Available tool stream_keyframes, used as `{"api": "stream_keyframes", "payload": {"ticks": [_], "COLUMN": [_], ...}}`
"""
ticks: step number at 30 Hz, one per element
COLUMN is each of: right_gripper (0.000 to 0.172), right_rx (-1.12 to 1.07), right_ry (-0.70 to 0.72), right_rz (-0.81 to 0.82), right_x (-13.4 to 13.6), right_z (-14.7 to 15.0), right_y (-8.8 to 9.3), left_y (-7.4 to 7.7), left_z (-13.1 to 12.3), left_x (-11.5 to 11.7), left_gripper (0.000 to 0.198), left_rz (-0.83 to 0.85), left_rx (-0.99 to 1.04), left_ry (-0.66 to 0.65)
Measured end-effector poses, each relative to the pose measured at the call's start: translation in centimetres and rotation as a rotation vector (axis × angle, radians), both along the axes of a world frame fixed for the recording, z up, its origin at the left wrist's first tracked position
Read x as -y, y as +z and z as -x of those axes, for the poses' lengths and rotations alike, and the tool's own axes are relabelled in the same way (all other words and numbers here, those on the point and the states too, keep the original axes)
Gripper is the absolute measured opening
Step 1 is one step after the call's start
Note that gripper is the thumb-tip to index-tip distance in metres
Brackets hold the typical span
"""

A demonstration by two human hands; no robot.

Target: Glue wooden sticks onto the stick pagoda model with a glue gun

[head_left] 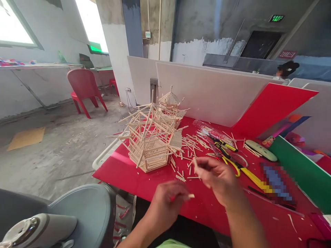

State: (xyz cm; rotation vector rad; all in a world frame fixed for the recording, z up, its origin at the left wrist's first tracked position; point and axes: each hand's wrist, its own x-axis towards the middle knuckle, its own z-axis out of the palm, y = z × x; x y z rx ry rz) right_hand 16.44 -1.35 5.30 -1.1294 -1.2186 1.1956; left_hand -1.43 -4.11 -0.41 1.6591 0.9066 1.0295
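Observation:
My left hand (169, 198) is closed, with a short piece of wooden stick (191, 196) pinched between thumb and finger. Just right of it, over the red tabletop (204, 206), my right hand (214, 172) pinches another short wooden stick (195, 162). Beyond both hands stands a pavilion-like model (150, 144) built from thin wooden sticks, its roof made of open, slanting sticks. A second stick model (170, 100) with a more closely covered roof is behind it. Loose cut sticks (190, 141) lie scattered between the models and my right hand.
Pliers (224, 144), yellow-handled scissors (232, 165) and a yellow ruler-like tool (254, 179) lie at right. A green board (302, 172) borders the right side; white panels (207, 93) stand behind. A stool with a grey top (85, 210) and a flask (43, 229) are at lower left.

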Motion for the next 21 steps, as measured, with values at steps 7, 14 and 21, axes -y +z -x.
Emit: {"api": "stream_keyframes", "payload": {"ticks": [7,14,21], "right_gripper": [0.021,0.016,0.013], "right_rx": [0.183,0.837,0.855], "right_ry": [-0.291,-0.228,-0.199], "right_rz": [-0.380,-0.586,-0.563], "right_x": [0.1,-1.0,-2.5], "right_z": [1.0,8.3,9.5], "right_y": [1.7,-1.9,-3.2], "left_y": [-0.8,0.9,-0.1], "left_z": [0.3,2.6,2.2], "left_x": [-0.1,-4.3,-5.2], "left_gripper": [0.017,0.042,0.040], "left_rz": [0.295,0.740,0.834], "left_rx": [0.244,0.930,1.047], "left_ry": [0.274,0.524,0.444]}}
